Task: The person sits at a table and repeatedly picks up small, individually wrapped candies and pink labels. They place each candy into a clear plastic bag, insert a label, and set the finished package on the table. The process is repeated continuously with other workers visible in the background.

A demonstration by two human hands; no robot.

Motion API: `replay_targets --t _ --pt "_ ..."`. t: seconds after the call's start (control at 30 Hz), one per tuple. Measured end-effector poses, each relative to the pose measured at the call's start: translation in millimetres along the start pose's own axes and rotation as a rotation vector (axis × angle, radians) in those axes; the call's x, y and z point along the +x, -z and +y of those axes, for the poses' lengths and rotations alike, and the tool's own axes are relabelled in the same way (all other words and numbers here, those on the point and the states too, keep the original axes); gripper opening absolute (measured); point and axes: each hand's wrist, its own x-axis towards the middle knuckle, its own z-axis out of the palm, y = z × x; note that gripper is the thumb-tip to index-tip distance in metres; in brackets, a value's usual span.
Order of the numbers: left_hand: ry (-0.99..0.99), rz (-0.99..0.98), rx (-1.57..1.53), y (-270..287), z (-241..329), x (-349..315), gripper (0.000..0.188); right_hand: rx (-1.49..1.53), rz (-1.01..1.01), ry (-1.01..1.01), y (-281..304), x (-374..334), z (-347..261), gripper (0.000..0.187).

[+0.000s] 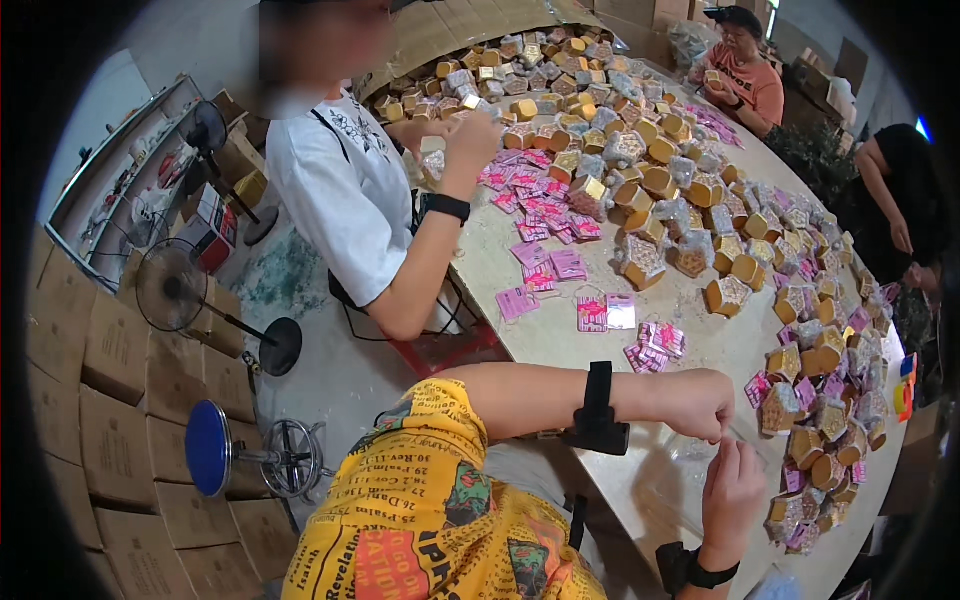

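My left hand is closed with its fingertips pinched, close above the table. Just below it my right hand is pinched too, its fingertips almost meeting the left ones. Whatever lies between the two sets of fingers is too thin or too small to make out. The nearest things are a small stack of pink printed cards beyond my left hand and a pile of gold many-sided pieces on the right, several in clear wrapping with pink cards among them.
A person in a white shirt works at the left edge, with a person in orange and one in black across. A large heap of gold pieces covers the far table. Fans, a blue stool and cartons stand left.
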Motion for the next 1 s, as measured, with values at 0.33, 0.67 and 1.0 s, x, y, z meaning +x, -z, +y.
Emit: replay_targets --t 0.33,0.67,1.0 --pt "0.184 0.362 1.138 98 -101 23 0.018 0.227 0.141 -0.16 20 -9 1 0.016" --pt "-0.029 0.221 1.271 110 -135 18 0.016 0.289 0.121 -0.204 13 -21 -1 0.018" --pt "-0.206 0.78 0.78 121 -77 -5 0.043 0.224 0.057 -0.044 83 52 -24 0.018"
